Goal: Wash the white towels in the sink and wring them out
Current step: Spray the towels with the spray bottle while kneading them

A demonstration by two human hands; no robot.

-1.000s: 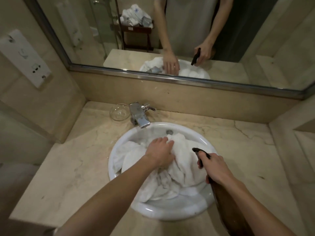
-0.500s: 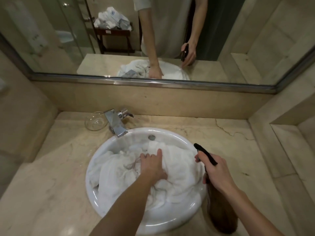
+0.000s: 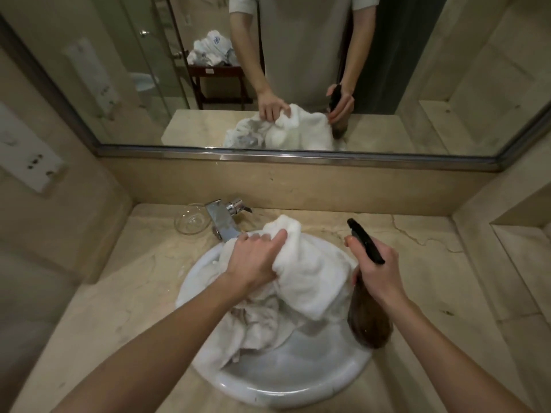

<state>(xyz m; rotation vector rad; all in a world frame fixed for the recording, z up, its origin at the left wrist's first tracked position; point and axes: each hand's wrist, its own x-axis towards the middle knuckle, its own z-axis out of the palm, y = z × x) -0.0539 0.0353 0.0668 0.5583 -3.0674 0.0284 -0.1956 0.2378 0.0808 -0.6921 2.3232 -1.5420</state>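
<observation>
Over sink [image 3: 286, 386], left hand [image 3: 253, 260], one towel [image 3: 310, 278]

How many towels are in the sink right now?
2 that can be told apart: a thick white towel gripped and lifted at the basin's back by the left hand, and a thinner crumpled towel lying beneath it in the sink. More may be hidden underneath.

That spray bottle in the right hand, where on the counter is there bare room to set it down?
Bare marble lies right of the sink, running to the side wall, and on the counter left of the sink, in front of the glass dish. It is crowded behind the sink, around the faucet, and the basin holds the towels.
</observation>
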